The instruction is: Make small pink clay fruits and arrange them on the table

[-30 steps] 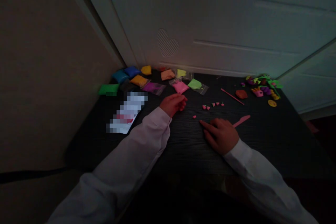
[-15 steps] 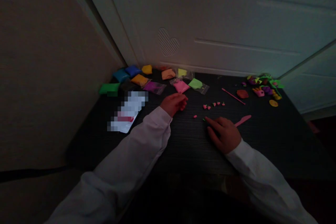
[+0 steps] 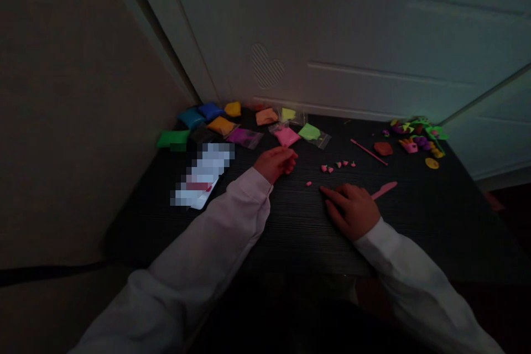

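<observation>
My right hand (image 3: 352,209) lies low over the dark table with its index finger stretched out and the other fingers apart. The index fingertip presses on the tabletop, covering the spot where a tiny green clay piece lay. Just left of that fingertip is a small pink clay lump (image 3: 308,183). My left hand (image 3: 277,164) rests on its side near the pink clay bag (image 3: 286,135), fingers curled in; whether anything is inside them is hidden. Beyond my right hand sit several tiny pink clay pieces with green tops (image 3: 330,169). A pink plastic knife (image 3: 385,190) lies partly behind this hand.
Several bags of coloured clay, such as the light green bag (image 3: 310,132), line the back left. A phone (image 3: 203,177) with a lit screen lies left. Rightward are a pink stick (image 3: 368,152), a red clay lump (image 3: 383,148) and small clay figures (image 3: 423,141). A white panel (image 3: 352,27) stands behind.
My right index fingertip has slid slightly left, and the green clay piece that showed at its tip is now covered. My left hand has stayed in place.
</observation>
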Demonstrator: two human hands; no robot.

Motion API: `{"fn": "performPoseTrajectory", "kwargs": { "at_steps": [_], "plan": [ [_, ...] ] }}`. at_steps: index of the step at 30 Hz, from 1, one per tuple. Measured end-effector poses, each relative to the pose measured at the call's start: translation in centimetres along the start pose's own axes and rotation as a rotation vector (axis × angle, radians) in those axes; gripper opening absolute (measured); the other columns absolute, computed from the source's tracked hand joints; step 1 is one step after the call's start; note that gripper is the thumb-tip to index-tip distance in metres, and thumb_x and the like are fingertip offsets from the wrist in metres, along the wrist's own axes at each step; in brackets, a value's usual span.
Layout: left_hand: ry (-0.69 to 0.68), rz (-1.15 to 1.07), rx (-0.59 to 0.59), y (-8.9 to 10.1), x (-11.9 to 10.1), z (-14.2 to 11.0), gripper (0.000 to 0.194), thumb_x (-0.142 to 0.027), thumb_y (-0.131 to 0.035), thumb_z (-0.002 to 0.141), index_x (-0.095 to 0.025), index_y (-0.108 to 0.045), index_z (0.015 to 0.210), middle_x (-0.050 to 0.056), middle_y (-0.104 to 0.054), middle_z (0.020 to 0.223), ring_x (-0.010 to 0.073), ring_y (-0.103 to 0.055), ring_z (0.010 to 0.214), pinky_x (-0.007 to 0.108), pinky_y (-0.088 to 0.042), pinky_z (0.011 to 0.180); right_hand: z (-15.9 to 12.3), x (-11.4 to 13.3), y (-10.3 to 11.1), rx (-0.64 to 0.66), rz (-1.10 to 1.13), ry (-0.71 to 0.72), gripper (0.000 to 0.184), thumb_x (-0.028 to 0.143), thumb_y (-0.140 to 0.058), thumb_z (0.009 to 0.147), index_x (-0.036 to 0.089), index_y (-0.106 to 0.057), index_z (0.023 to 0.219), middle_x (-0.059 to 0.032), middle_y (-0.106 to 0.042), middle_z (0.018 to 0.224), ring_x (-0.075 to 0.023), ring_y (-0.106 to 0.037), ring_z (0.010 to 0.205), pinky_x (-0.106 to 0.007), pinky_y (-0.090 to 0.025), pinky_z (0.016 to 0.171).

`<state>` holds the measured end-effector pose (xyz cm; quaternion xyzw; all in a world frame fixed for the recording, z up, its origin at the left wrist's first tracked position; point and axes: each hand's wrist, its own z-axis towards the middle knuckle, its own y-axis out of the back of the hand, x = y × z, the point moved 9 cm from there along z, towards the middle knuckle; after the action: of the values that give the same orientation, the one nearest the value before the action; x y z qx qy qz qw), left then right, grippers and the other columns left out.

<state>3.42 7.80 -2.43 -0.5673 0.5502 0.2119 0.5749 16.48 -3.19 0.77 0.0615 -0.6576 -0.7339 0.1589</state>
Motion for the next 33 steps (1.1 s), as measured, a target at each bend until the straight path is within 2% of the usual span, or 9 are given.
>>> {"fn": "performPoseTrajectory", "kwargs": {
  "at_steps": [13, 26, 29, 33],
  "plan": [
    [-0.001, 0.001, 0.016, -0.1, 0.0, 0.0, 0.015, -0.025, -0.058, 0.066, -0.011, -0.056, 0.065, 0.0, -0.052, 0.052, 0.0063, -0.046, 0.045, 0.02, -0.032, 0.045, -0.2, 0.0, 0.4, -0.01, -0.033, -0.001, 0.034, 0.035, -0.037, 0.082, 0.026, -0.054, 0.11, -0.0053, -0.054, 0.081, -0.0165, -0.045, 0.074, -0.031, -0.027, 0.064],
    [0.0, 0.01, 0.007, 0.0, -0.1, -0.1, 0.014, -0.025, -0.056, 0.067, -0.011, -0.056, 0.065, 0.0, -0.052, 0.052, 0.0064, -0.046, 0.046, 0.02, -0.032, 0.046, -0.4, -0.1, 0.5, -0.045, -0.007, 0.022, 0.034, 0.033, -0.04, 0.081, 0.024, -0.056, 0.108, -0.0052, -0.055, 0.078, -0.0161, -0.046, 0.073, -0.031, -0.031, 0.064],
    [0.007, 0.016, 0.0, 0.1, 0.0, 0.0, 0.015, -0.026, -0.057, 0.066, -0.011, -0.056, 0.065, 0.0, -0.052, 0.052, 0.0063, -0.046, 0.046, 0.02, -0.033, 0.046, -0.5, -0.3, 0.8, -0.084, 0.082, 0.02, 0.033, 0.032, -0.041, 0.08, 0.022, -0.057, 0.107, -0.0059, -0.054, 0.08, -0.016, -0.048, 0.074, -0.031, -0.035, 0.065],
    [-0.023, 0.048, 0.013, -0.2, -0.1, -0.1, 0.018, -0.028, -0.061, 0.063, -0.011, -0.056, 0.066, -0.001, -0.052, 0.052, 0.0062, -0.046, 0.045, 0.02, -0.032, 0.045, -0.6, -1.2, 1.8, -0.161, 0.405, -0.024, 0.036, 0.029, -0.042, 0.081, 0.021, -0.051, 0.114, -0.0056, -0.052, 0.085, -0.0146, -0.05, 0.077, -0.03, -0.041, 0.069]
  ]
}}
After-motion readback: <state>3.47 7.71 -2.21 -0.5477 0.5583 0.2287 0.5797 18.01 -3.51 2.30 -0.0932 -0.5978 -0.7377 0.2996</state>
